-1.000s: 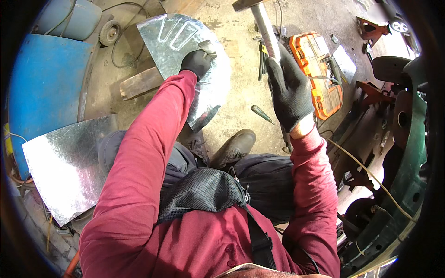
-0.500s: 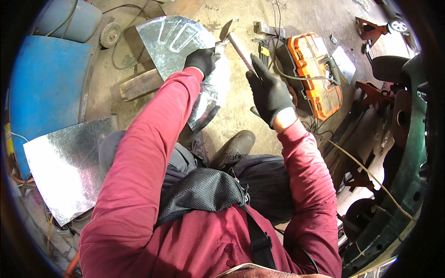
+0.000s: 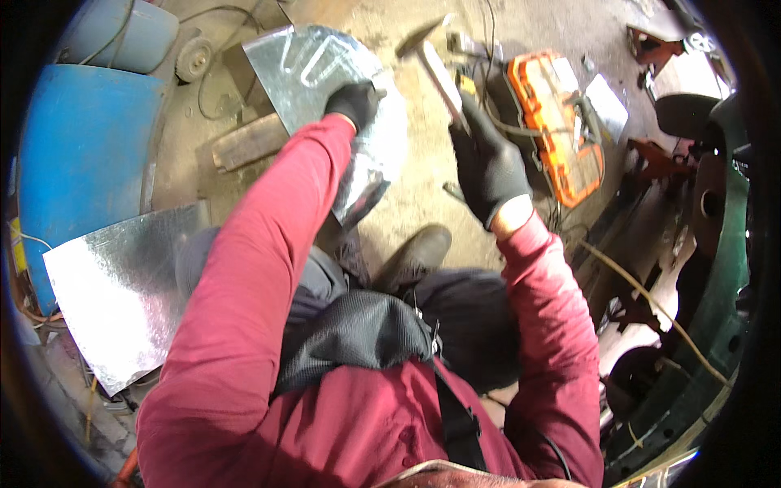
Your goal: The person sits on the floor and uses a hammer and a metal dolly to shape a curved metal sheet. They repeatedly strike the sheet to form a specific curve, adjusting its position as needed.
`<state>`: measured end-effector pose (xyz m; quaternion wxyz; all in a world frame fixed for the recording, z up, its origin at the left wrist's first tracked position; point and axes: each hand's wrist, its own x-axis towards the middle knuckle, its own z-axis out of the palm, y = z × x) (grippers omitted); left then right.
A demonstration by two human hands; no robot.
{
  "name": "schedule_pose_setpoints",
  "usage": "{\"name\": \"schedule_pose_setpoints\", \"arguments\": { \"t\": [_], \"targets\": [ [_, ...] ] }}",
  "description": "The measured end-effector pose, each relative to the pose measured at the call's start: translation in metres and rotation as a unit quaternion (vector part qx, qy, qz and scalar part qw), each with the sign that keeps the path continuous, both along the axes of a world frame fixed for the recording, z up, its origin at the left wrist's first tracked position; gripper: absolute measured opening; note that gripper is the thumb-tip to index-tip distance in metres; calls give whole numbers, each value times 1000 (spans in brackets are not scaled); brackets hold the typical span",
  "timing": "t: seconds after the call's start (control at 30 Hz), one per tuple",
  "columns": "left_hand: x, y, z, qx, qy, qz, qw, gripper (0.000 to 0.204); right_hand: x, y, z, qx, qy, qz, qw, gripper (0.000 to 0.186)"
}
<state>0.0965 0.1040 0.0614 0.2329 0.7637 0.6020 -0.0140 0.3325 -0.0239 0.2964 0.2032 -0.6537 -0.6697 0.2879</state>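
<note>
My right hand [image 3: 488, 167], in a black glove, is wrapped round the light handle of a hammer [image 3: 442, 81]. The hammer's head is up and away from the metal, beyond my left hand. My left hand [image 3: 355, 106], also gloved, is closed over a curved piece of shiny sheet metal [image 3: 305, 61] with raised ribs. A small pale bit shows at its fingertips, but what it grips cannot be made out. The sheet lies tilted across a wooden block [image 3: 248, 144] in front of my boots.
An orange and black toolbox [image 3: 543, 122] stands to the right, a cable crossing it. Another flat metal sheet [image 3: 122, 285] lies at left, below a large blue curved panel [image 3: 85, 154]. A green vehicle frame [image 3: 716, 285] runs down the right side, with a red stand [image 3: 651, 53] beyond.
The hammer has moved up and to the right, away from my left hand, as my right hand drew back rightward. My left hand has stayed nearly in place over the sheet.
</note>
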Motion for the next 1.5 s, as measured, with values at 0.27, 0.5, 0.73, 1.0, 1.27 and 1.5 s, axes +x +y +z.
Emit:
{"name": "schedule_pose_setpoints", "arguments": {
  "t": [0.27,0.5,0.73,1.0,1.27,1.5],
  "targets": [
    [-3,-7,-9,50,-77,53,994,53,20,8,-6,163,74,-9,984,44],
    [19,-9,59,-33,-56,95,993,48,21,18,45,135,197,-24,971,39],
    [37,-2,55,-34,-40,27,998,40,18,0,16,-52,-22,-58,997,37],
    [23,-8,51,-19,-77,88,993,43,28,6,-15,61,78,-52,994,43],
    [24,-9,48,-6,-76,74,994,41,29,18,1,168,168,-23,971,45],
    [33,-13,46,27,-86,52,995,47,21,3,-3,45,11,-39,998,40]
  ]
}}
